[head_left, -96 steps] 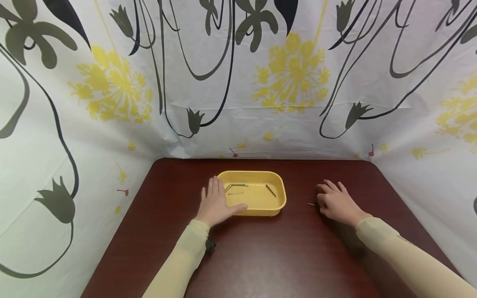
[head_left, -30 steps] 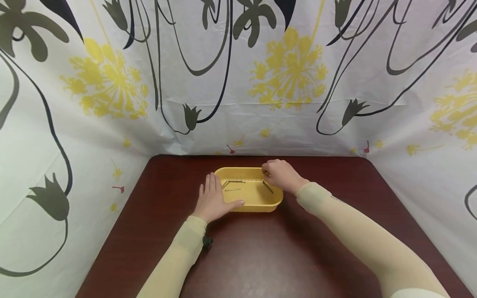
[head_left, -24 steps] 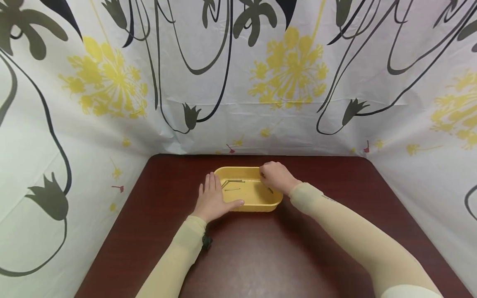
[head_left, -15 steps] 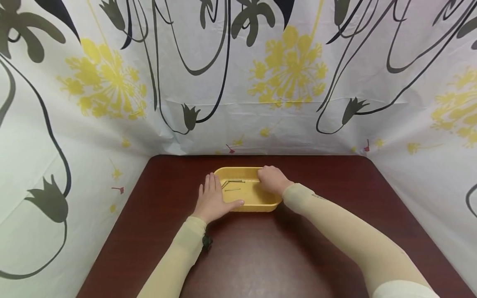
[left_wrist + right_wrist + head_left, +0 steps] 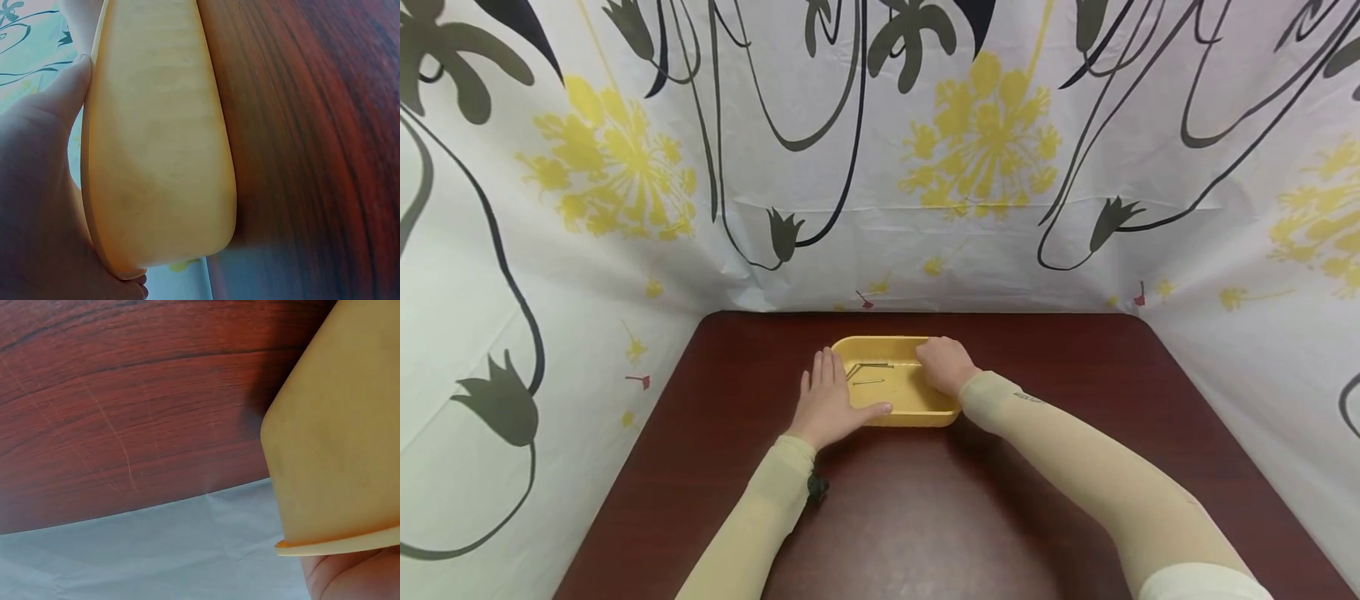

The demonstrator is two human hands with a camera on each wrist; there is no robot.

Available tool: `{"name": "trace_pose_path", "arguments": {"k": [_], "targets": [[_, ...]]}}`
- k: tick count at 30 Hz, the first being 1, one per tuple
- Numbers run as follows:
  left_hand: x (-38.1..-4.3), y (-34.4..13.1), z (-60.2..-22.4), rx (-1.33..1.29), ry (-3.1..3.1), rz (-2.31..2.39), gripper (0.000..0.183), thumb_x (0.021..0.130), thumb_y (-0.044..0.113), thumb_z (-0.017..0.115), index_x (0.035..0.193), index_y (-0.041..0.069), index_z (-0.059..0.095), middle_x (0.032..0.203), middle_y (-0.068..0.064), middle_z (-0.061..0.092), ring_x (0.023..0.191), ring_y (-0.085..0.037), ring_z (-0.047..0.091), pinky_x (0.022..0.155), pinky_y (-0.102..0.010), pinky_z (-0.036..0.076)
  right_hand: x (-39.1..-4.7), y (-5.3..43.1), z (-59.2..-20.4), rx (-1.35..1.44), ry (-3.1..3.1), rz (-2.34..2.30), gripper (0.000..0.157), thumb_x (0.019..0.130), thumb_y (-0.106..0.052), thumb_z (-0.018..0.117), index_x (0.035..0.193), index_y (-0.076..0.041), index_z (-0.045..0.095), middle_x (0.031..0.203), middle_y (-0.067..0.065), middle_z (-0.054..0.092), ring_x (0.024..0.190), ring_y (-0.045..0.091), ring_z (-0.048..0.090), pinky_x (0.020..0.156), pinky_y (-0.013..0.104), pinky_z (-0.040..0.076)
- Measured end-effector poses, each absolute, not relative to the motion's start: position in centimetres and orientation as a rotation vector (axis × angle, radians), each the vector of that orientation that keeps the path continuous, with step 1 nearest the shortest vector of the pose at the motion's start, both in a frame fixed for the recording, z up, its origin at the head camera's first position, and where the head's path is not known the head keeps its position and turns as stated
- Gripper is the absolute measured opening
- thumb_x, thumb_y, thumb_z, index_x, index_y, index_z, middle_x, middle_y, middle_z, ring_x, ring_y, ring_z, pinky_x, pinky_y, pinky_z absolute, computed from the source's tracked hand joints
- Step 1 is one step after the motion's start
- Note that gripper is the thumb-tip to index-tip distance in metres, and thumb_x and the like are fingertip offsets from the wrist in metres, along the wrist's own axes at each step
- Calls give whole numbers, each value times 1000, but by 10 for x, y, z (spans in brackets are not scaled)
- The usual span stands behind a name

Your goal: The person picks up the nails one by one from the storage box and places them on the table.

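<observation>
A shallow yellow plastic tray [image 5: 898, 400] stands on the table toward its far edge. Several thin metal nails [image 5: 876, 365] lie inside, on its left half. My left hand [image 5: 829, 408] rests on the tray's left end with fingers straight, the thumb along the front rim; the left wrist view shows this hand [image 5: 37, 187] against the rim. My right hand [image 5: 946, 365] reaches down into the right end of the tray, fingers curled. Its fingertips are hidden, and I cannot tell whether they hold a nail. In the right wrist view the tray wall [image 5: 337, 425] covers most of this hand [image 5: 362, 578].
The dark red-brown wooden table [image 5: 880, 517] has rounded far corners. A white cloth [image 5: 865, 183] with grey and yellow flower prints hangs behind it and along both sides. A dark band [image 5: 817, 487] shows at my left wrist.
My right hand has come from the table right of the tray, where a nail stuck out from its fingers, into the tray's right end, covering the nail there. My left hand stays put.
</observation>
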State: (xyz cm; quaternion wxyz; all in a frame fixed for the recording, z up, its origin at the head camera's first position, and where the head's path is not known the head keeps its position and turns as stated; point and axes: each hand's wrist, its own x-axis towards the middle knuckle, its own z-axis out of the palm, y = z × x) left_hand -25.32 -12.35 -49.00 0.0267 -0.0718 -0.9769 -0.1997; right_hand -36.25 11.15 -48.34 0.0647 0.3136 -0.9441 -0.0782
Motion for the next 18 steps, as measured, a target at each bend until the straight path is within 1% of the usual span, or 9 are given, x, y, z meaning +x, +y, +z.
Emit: {"name": "trace_pose_path", "arguments": {"k": [4, 11, 18], "targets": [[-253, -124, -489, -220, -3021, -616, 138, 71, 95, 47, 158, -5, 7, 166, -22, -1, 153, -35, 0, 119, -57, 10, -364, 109, -486, 926, -2855, -251, 17, 85, 1, 66, 74, -11, 63, 78, 8, 66, 70, 27, 65, 57, 43, 55], [-253, -123, -487, -227, -3004, -638, 137, 73, 91, 54, 158, -6, 9, 166, -23, 1, 153, -36, 1, 118, -58, 11, -361, 106, -486, 870, -2851, -284, 15, 86, 1, 67, 74, -9, 64, 78, 10, 65, 72, 27, 66, 57, 42, 56], [-252, -124, -487, -217, -3011, -639, 138, 72, 92, 53, 158, -6, 9, 166, -23, 1, 153, -36, 2, 119, -58, 11, -355, 97, -483, 757, -2924, -311, 12, 91, 0, 65, 83, -8, 69, 86, 11, 68, 76, 28, 67, 59, 42, 57]]}}
